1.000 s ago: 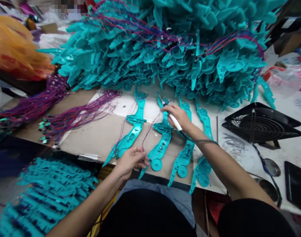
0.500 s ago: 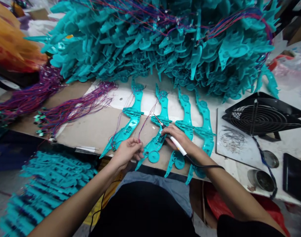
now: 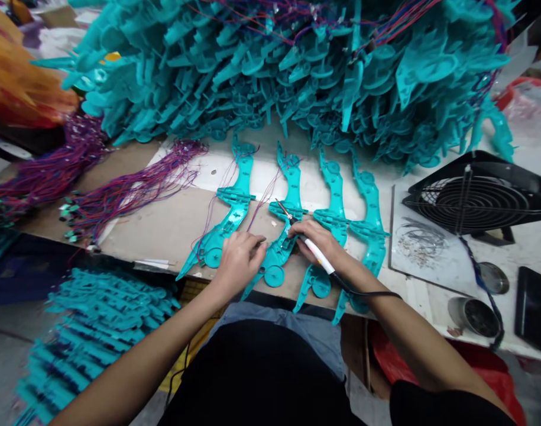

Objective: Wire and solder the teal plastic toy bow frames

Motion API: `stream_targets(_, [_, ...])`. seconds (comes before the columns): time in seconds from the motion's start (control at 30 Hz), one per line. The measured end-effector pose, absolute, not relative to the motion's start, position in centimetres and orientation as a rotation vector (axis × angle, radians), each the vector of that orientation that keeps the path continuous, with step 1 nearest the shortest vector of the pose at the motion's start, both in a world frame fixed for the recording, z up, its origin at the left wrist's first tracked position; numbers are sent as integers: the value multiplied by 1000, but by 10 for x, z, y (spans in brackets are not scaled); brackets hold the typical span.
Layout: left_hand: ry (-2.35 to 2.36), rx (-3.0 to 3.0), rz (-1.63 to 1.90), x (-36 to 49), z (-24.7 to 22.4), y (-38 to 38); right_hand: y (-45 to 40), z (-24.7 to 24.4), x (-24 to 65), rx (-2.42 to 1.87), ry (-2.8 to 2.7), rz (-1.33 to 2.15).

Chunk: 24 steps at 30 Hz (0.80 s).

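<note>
My right hand (image 3: 317, 239) grips a soldering iron (image 3: 318, 255) with a white handle, its thin tip pointing up and left over the second teal plastic part (image 3: 292, 183). Near that part's lower left, my left hand (image 3: 241, 260) is turned palm down with fingers curled. Thin red and blue wires (image 3: 262, 201) run from the second part's top down to the left hand, where their ends are hidden; whether the fingers pinch them is unclear. Left of it lies a similar teal part (image 3: 243, 177) with wires along it. Two more teal parts (image 3: 332, 189) lie to the right.
A big heap of teal parts (image 3: 261, 77) fills the back. Wire bundles (image 3: 137, 183) lie left; more parts (image 3: 101, 319) are stacked below. At right are a black fan (image 3: 469, 195), a metal plate (image 3: 398, 248), a glass jar (image 3: 474, 316) and the iron's cord (image 3: 372, 294).
My left hand has rolled palm down and shifted slightly up and right, its pinch on the wires no longer visible. My right hand holds the soldering iron nearly as before. The view has shifted slightly.
</note>
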<state>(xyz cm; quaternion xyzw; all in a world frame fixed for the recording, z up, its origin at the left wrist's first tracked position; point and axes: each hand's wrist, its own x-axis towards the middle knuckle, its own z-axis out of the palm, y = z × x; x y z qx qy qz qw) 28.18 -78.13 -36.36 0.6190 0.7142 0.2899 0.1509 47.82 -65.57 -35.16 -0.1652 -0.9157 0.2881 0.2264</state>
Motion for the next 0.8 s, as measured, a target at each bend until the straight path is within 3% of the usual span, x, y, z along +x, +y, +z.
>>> stream_targets(0.23, [1857,1602,864,285,-360,-747,-666,-333,483,-531,-2427,647])
stream_targets(0.43, [1609,1485,857,280,-356,-743,-701,-307,511,-839,-2101,666])
stream_targets(0.8, [1631,1372,972,299,-360,-737,-733,-320,510,-954,-1892,697])
